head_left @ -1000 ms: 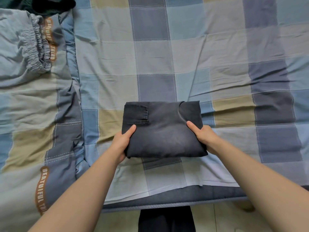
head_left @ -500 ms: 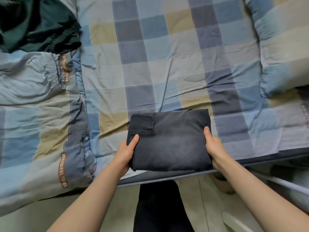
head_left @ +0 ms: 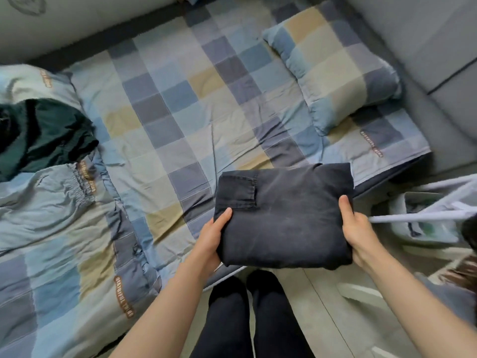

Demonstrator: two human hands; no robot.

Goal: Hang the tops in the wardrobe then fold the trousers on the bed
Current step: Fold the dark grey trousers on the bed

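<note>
Trousers, the dark charcoal denim pair folded into a thick rectangle (head_left: 284, 215), sit between my 2 hands in the head view. My left hand (head_left: 211, 239) grips the near left corner, thumb on top and fingers curled beneath; my right hand (head_left: 357, 228) grips the right edge likewise. The bundle hangs over the near edge of the blue and beige checked bedsheet (head_left: 180, 104). This pair looks folded. Far to my left lies a crumpled dark green garment (head_left: 44, 133), likely 1 piece left. No wardrobe shows, so I cannot judge the tops.
</note>
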